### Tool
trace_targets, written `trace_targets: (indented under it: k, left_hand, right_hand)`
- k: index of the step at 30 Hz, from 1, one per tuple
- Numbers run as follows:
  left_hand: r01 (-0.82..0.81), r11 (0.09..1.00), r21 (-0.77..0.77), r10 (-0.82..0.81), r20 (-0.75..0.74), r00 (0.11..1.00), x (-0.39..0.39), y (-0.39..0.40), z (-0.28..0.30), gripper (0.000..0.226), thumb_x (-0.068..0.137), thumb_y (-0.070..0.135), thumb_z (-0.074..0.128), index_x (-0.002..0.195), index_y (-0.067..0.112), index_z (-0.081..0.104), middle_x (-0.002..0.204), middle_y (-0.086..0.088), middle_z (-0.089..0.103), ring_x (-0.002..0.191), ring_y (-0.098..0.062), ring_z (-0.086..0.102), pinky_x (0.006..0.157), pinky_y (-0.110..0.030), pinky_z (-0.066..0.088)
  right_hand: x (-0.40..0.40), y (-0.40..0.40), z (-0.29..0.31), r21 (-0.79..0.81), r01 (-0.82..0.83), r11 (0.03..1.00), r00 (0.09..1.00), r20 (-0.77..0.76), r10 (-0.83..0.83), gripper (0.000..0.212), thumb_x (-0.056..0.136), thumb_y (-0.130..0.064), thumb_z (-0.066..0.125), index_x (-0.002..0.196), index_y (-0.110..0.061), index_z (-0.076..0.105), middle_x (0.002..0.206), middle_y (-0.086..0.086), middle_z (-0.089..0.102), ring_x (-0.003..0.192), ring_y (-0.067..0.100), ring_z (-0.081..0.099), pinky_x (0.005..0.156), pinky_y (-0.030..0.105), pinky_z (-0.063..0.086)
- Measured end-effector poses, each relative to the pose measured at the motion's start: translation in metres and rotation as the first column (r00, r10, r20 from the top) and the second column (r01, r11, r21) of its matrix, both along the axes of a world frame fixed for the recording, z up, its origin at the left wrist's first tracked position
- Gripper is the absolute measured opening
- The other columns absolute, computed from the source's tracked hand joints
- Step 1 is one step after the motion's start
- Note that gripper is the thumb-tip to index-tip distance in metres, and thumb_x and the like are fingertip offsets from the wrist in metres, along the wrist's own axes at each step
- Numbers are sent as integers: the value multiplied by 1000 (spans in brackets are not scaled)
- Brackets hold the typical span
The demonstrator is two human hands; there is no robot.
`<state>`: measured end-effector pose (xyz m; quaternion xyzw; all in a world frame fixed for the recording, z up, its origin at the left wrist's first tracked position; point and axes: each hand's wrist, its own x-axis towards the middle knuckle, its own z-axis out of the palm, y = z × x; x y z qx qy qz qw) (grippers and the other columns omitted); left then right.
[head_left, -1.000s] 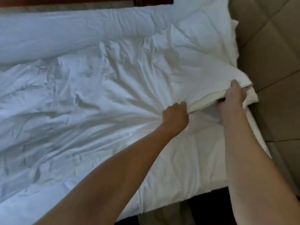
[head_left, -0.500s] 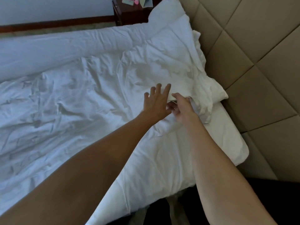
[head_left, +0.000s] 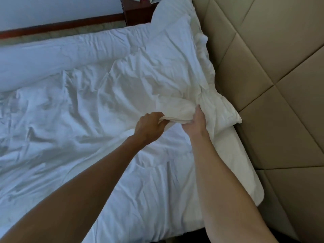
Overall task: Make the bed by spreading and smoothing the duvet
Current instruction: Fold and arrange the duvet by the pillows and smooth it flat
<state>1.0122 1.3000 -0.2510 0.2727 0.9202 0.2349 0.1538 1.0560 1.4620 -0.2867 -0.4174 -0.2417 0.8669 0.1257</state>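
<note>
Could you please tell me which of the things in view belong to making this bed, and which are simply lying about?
Part of the job:
- duvet, rumpled across the bed
- its bunched edge, gripped by both hands
- left hand
- right hand

Just lying about:
- padded headboard
- wooden nightstand, with small items I cannot identify
- wall skirting

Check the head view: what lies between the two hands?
A bunched fold of the white duvet spans the gap; the left hand and right hand each grip one end.
</note>
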Motion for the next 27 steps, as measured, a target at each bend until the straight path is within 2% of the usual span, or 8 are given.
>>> trace_targets:
  k: [3, 7, 8, 11, 14, 16, 20, 27]
  left_hand:
    - [-117, 987, 111, 127, -82, 989, 9, 21, 11, 34, 98, 48, 46, 105, 20, 64, 89, -9, 72, 82, -36, 65, 73, -43, 52]
    - [-214, 938, 271, 259, -143, 955, 26, 60, 17, 33, 100, 29, 47, 130, 19, 57, 92, -12, 73, 82, -38, 66, 75, -42, 49]
    - [-215, 936, 279, 264, -152, 953, 27, 67, 17, 33, 100, 28, 47, 131, 19, 57, 91, -11, 73, 82, -37, 66, 74, -42, 48]
    - [-131, 980, 150, 152, -136, 979, 28, 79, 5, 29, 101, 34, 45, 118, 21, 64, 91, -10, 73, 84, -37, 66, 69, -37, 44]
    - [91, 996, -11, -91, -11, 996, 31, 84, -20, 31, 101, 44, 42, 96, 23, 65, 83, -3, 62, 85, -34, 65, 66, -33, 39]
    - [248, 948, -200, -234, 90, 968, 32, 90, -39, 35, 100, 49, 40, 112, 27, 65, 100, -4, 61, 103, -31, 60, 82, -38, 40]
    - [402, 841, -363, -295, 316, 902, 38, 83, -75, 68, 92, 63, 45, 152, 34, 29, 156, -2, 32, 145, -27, 24, 114, -58, 16]
    - [298, 865, -403, -181, 303, 936, 11, 68, -119, 84, 92, 59, 51, 156, 36, 2, 165, -1, -7, 150, -33, -11, 117, -63, 5]
  right_hand:
    - [-45, 23, 47, 453, -126, 883, 990, 119, 80, 50, 91, -1, 52, 140, -7, 49, 130, 13, 61, 114, 27, 61, 103, 40, 49]
    - [-60, 41, 127, 928, -361, 91, 905, 325, 272, 49, 85, -1, 48, 134, 0, 50, 134, 17, 59, 125, 30, 53, 101, 22, 39]
    - [-56, 49, 129, 932, -359, 52, 901, 331, 280, 52, 85, -1, 48, 137, -2, 49, 135, 15, 58, 127, 29, 52, 101, 21, 37]
    - [-36, 84, 91, 895, -265, 357, 960, 212, 181, 79, 75, -1, 47, 152, -14, 33, 148, 6, 49, 127, 15, 54, 107, 25, 42]
    - [8, 112, 11, 578, -162, 800, 947, 319, -39, 88, 74, 9, 47, 151, -31, 33, 143, 6, 53, 102, 14, 65, 62, 24, 56]
    - [40, 107, -34, 330, -122, 936, 895, 445, -41, 73, 79, 10, 49, 144, -24, 46, 131, 11, 61, 93, 27, 65, 52, 26, 55]
    - [82, 85, -77, 81, -22, 996, 832, 555, -27, 39, 93, 4, 50, 131, -3, 55, 94, 12, 63, 75, 23, 61, 56, 34, 57]
    - [98, 94, -107, 65, 16, 998, 880, 474, -45, 38, 92, -19, 68, 128, -11, 59, 106, 11, 70, 88, 25, 69, 68, 37, 61]
